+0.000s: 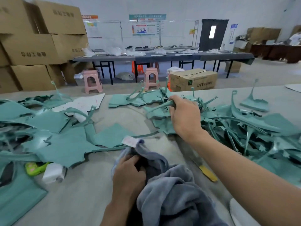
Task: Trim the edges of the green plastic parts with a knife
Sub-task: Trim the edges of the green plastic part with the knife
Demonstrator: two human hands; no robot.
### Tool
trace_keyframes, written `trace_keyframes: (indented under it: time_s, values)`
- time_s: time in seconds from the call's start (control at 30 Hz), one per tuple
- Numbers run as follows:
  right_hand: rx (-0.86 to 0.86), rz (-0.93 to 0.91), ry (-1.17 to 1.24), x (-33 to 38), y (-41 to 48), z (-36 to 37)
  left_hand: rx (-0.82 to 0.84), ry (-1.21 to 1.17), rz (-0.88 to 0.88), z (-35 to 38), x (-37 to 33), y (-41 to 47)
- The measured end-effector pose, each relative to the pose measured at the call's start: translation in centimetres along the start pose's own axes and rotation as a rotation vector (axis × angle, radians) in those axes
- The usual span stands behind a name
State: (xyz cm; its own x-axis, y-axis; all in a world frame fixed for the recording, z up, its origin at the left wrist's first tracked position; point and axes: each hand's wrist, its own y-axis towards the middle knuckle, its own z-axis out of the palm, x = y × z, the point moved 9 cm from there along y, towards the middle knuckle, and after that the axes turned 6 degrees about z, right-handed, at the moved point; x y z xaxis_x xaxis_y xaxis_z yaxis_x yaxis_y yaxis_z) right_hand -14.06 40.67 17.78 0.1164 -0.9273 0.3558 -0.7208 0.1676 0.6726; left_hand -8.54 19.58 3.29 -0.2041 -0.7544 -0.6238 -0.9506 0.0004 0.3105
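Green part [160, 106]: my right hand [184, 114] grips it, fingers curled.
Left hand [128, 172]: fingers pinching grey cloth [172, 191].
Knife [207, 172]: on table [84, 193].

Grey worktable [84, 193] carries green plastic parts [65, 149] spread left and heaped right, grey cloth [171, 185] at near edge, yellow-handled knife [206, 172] (blade blurred), lime-green object [35, 168], white block [53, 174], white sheet [81, 103].

The green plastic parts [68, 149] look smooth, flat faces matt, curved strips faintly glossy. At 6 o'clock, a grey cloth [175, 198] looks soft and fleecy. The tabletop [84, 190] is matt grey, dusty. Cardboard boxes [32, 51] at 10 o'clock are dull brown.
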Motion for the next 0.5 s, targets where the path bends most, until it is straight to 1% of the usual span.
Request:
trace_keyframes:
  time_s: [0.07,0.1,0.17,0.23,0.3,0.37,0.43,0.47,0.5]
  values:
    - [0.046,-0.061,-0.011,1.2,-0.5,-0.1,-0.007,-0.003,0.003,0.1,-0.1,-0.2]
    - [0.091,-0.054,0.033,1.4,-0.8,0.0,-0.030,-0.018,0.008,-0.1,-0.2,-0.3]
    - [0.119,0.089,0.217,0.8,-1.1,-0.7,-0.112,-0.090,-0.017,-1.2,-0.1,-0.6]
    - [0.039,0.252,0.489,-0.5,-1.9,-2.5,-0.215,-0.201,-0.049,-2.5,0.1,-0.9]
    - [-0.072,0.354,0.705,-1.6,-3.6,-4.5,-0.301,-0.326,-0.047,-3.4,0.3,-1.1]
    - [-0.139,0.443,0.898,-2.9,-5.9,-5.5,-0.352,-0.459,-0.036,-4.2,0.1,-1.6]
    - [-0.160,0.562,1.117,-4.4,-8.1,-5.2,-0.379,-0.536,-0.014,-4.7,-0.6,-2.3]
    - [-0.163,0.614,1.198,-5.1,-9.0,-4.9,-0.365,-0.548,0.018,-5.1,-1.3,-2.5]
    - [-0.160,0.654,1.250,-5.7,-9.7,-4.6,-0.310,-0.573,0.066,-5.1,-2.2,-2.7]
